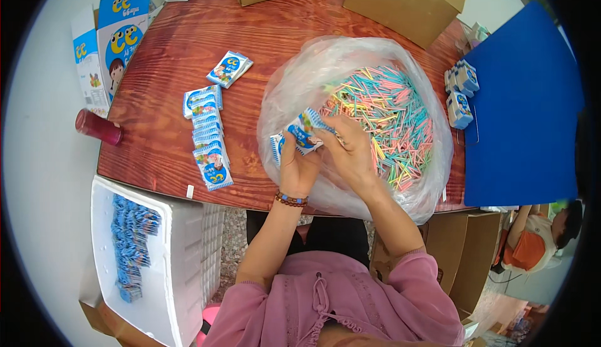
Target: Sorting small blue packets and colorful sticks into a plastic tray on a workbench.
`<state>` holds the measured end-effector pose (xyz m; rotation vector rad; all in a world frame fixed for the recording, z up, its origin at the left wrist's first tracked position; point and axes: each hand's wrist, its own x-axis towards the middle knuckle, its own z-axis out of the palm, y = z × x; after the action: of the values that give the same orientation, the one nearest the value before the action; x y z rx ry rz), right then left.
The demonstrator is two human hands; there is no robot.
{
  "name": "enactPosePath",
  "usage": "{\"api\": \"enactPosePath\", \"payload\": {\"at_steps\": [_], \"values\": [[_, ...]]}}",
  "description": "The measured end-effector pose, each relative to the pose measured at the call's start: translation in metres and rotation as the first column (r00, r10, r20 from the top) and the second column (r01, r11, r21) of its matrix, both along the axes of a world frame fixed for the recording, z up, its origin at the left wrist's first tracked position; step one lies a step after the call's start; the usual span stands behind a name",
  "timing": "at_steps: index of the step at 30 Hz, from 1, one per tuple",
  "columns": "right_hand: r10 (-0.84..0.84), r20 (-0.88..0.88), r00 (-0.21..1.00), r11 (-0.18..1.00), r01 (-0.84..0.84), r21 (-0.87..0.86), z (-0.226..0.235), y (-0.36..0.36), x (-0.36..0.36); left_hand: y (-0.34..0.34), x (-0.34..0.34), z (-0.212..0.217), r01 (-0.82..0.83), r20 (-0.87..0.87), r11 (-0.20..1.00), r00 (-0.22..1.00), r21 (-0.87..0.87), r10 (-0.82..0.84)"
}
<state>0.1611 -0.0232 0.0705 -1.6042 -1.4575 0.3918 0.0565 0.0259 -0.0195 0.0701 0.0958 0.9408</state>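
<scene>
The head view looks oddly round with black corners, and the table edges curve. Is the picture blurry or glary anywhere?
Head view: fisheye bending bows the wooden table edges and leaves a black rim; light is soft and even, with mild sheen on the clear plastic bag; the hands and the blue packet they hold look sharp.

A small blue-and-white printed packet (pixel 305 131) sits tilted, held over the clear bag's (pixel 282 90) near rim.
</scene>
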Motion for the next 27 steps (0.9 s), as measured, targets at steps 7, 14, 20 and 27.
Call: {"api": "enactPosePath", "payload": {"at_steps": [7, 14, 20, 27], "values": [[0.138, -0.151, 0.979, 0.986, -0.151, -0.074, 0.001, 0.026, -0.038, 0.005, -0.083, -0.011, -0.231, -0.152, 0.929, 0.947, 0.291, 0.283], [0.457, -0.089, 0.885, 0.889, -0.457, 0.018, -0.059, 0.093, -0.109, -0.017, -0.170, -0.025, -0.303, -0.680, 0.640, -0.039, 0.706, 0.732], [0.419, 0.235, 0.877, 0.908, -0.398, -0.132, -0.079, 0.118, -0.134, -0.014, -0.174, -0.038, 0.333, -0.337, 0.570, -0.548, 0.751, 0.765], [0.222, 0.566, 0.794, 0.948, -0.040, -0.316, -0.058, 0.056, -0.017, -0.008, -0.180, -0.044, 0.364, -0.276, 0.538, -0.568, 0.761, 0.776]]}}
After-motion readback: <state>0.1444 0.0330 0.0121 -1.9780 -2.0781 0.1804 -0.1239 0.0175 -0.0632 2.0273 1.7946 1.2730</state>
